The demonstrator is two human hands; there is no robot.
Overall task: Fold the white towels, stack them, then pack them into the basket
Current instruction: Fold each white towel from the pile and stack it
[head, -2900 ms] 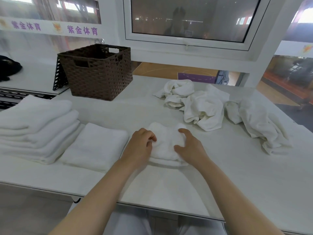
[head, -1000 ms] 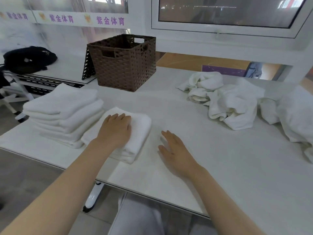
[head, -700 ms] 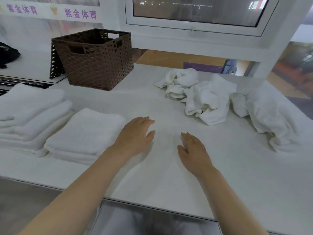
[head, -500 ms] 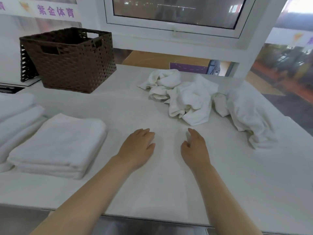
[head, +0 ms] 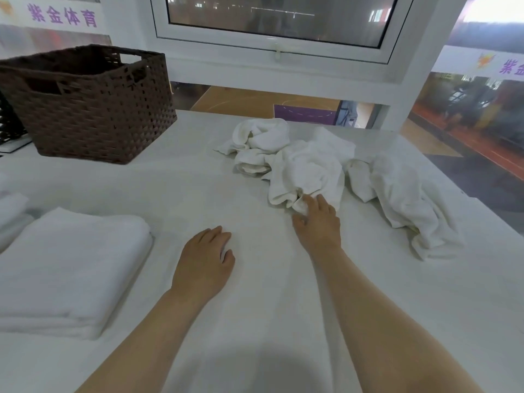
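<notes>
A crumpled white towel (head: pixel 306 168) lies mid-table, with another crumpled towel (head: pixel 261 136) behind it and a third (head: pixel 402 194) to its right. My right hand (head: pixel 320 222) reaches forward, its fairly straight fingertips touching the near edge of the middle towel. My left hand (head: pixel 204 262) lies flat and relaxed on the bare table, holding nothing. A stack of folded white towels (head: pixel 71 265) sits to the left of that hand. The brown woven basket (head: pixel 93 114) stands at the back left; what I see of its inside is empty.
The white table (head: pixel 255 321) stretches from my body to a white window frame (head: pixel 272 55) at the back. The edge of a further folded towel pile (head: pixel 11 211) shows at the far left. The table's right edge drops off beyond the rightmost towel.
The folded towel I held went onto the folded one at the left. Since then my right hand has moved forward from the bare table to the crumpled towel; my left hand stayed flat on the table.
</notes>
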